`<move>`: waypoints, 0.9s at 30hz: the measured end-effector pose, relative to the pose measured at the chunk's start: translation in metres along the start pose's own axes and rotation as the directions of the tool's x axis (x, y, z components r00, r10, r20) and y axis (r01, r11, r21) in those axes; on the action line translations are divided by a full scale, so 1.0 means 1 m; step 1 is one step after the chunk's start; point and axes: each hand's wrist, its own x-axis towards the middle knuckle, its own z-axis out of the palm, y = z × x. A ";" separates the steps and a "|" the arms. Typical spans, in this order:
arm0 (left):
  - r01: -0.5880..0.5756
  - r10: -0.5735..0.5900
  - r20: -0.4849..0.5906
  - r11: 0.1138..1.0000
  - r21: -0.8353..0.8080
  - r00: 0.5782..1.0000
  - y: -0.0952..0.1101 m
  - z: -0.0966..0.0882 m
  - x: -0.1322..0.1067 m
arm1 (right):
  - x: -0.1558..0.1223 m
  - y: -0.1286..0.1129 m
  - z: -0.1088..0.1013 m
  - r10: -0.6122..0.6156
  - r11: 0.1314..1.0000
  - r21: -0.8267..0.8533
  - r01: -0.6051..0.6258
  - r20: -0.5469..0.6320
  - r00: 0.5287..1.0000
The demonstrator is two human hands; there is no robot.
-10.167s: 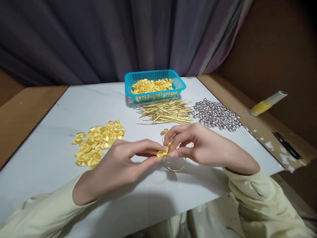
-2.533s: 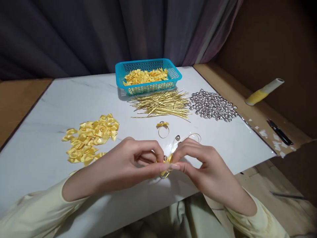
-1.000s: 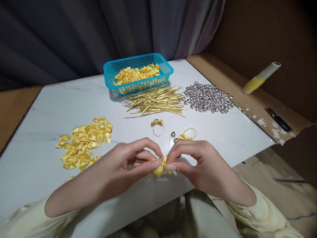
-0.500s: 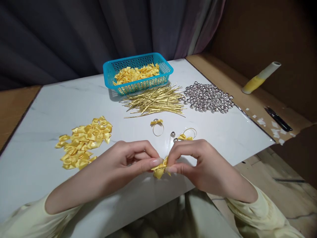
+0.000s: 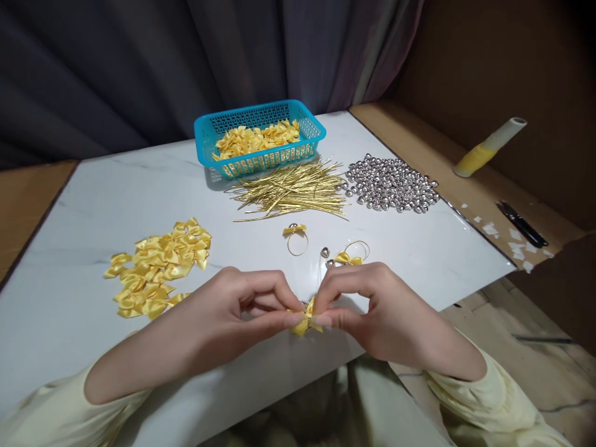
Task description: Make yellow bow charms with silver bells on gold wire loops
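Left hand [image 5: 228, 313] and right hand [image 5: 386, 313] tightly pinch a glossy yellow bow [image 5: 303, 326]

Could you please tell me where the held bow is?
In the head view, the yellow bow is below centre, pinched between left hand and right hand, near the table's front edge.

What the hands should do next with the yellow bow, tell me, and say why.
Probably ease the yellow bow wider: the left hand and right hand pinch it, and it looks bunched, while a second bow, on the white table beyond the right hand, lies more spread.
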 end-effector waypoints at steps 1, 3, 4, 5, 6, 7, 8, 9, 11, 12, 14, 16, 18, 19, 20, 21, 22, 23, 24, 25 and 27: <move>0.005 -0.005 -0.001 1.000 -0.003 1.000 0.000 0.000 0.000 | 0.000 0.000 0.000 0.005 1.000 -0.004 -0.005 0.005 1.000; 0.014 -0.014 -0.006 1.000 -0.011 1.000 -0.001 0.001 -0.001 | 0.000 0.000 0.000 0.017 1.000 -0.016 -0.016 0.008 1.000; 0.019 -0.019 -0.006 1.000 -0.014 1.000 -0.002 0.002 -0.001 | -0.001 -0.001 0.000 0.018 1.000 -0.025 -0.018 0.004 1.000; 0.026 -0.026 -0.008 1.000 -0.013 1.000 -0.002 0.002 -0.001 | -0.001 -0.001 0.000 0.015 0.999 -0.032 -0.015 -0.003 1.000; 0.034 -0.034 -0.009 0.999 -0.008 0.999 -0.002 0.002 -0.001 | 0.000 -0.001 0.000 0.012 0.999 -0.041 -0.012 -0.010 1.000; 0.041 -0.041 -0.011 0.999 0.000 0.999 -0.003 0.002 0.000 | 0.000 -0.001 0.000 0.008 0.999 -0.049 -0.009 -0.016 1.000; 0.044 -0.044 -0.014 0.999 0.012 0.999 -0.004 0.002 0.000 | 0.000 -0.001 0.000 0.002 0.998 -0.055 -0.003 -0.024 1.000; 0.043 -0.042 -0.016 0.999 0.022 0.999 -0.004 0.002 0.000 | 0.000 0.000 0.001 -0.005 0.998 -0.061 0.003 -0.032 0.999; 0.028 -0.028 -0.018 0.999 0.038 0.999 -0.006 0.002 0.001 | 0.000 0.000 0.001 -0.009 0.997 -0.073 0.006 -0.040 0.999; 0.019 -0.018 -0.019 0.999 0.043 1.000 -0.006 0.002 0.001 | 0.001 0.000 0.002 -0.011 0.997 -0.077 0.007 -0.041 0.999; 0.005 -0.004 -0.016 0.998 0.060 1.000 -0.007 0.002 0.001 | 0.002 0.000 0.001 -0.009 0.996 -0.086 0.007 -0.033 0.999; -0.008 0.008 -0.004 0.997 0.074 1.000 -0.008 0.001 0.000 | 0.003 0.000 0.001 -0.011 0.995 -0.096 0.009 -0.016 1.000; -0.034 0.034 0.004 0.995 0.089 0.999 -0.008 0.001 0.000 | 0.004 -0.001 0.000 -0.013 0.994 -0.107 0.013 -0.001 1.000; -0.051 0.051 0.005 0.994 0.092 0.999 -0.008 0.000 0.000 | 0.004 -0.001 -0.001 -0.016 0.994 -0.113 0.017 0.005 1.000; -0.069 0.069 0.003 0.993 0.095 0.998 -0.008 0.000 0.000 | 0.004 -0.002 -0.001 -0.018 0.993 -0.120 0.019 0.009 1.000; -0.088 0.089 -0.002 0.991 0.101 0.996 -0.009 0.000 0.000 | 0.004 -0.002 -0.002 -0.019 0.991 -0.130 0.021 0.014 1.000; -0.106 0.107 -0.005 0.989 0.107 0.994 -0.010 0.000 0.000 | 0.004 -0.001 -0.002 -0.023 0.990 -0.141 0.026 0.023 0.999; -0.121 0.122 -0.009 0.986 0.114 0.992 -0.010 0.001 0.001 | 0.003 -0.001 -0.002 -0.026 0.988 -0.152 0.031 0.030 0.999; -0.134 0.137 -0.013 0.983 0.123 0.991 -0.011 0.001 0.001 | 0.003 0.000 -0.001 -0.031 0.986 -0.161 0.036 0.033 0.999; -0.142 0.146 -0.018 0.981 0.132 0.989 -0.012 0.001 0.000 | 0.002 0.000 -0.001 -0.036 0.985 -0.167 0.042 0.037 0.999; -0.148 0.152 -0.025 0.979 0.139 0.988 -0.012 0.002 0.000 | 0.001 0.000 0.000 -0.045 0.984 -0.168 0.051 0.038 0.998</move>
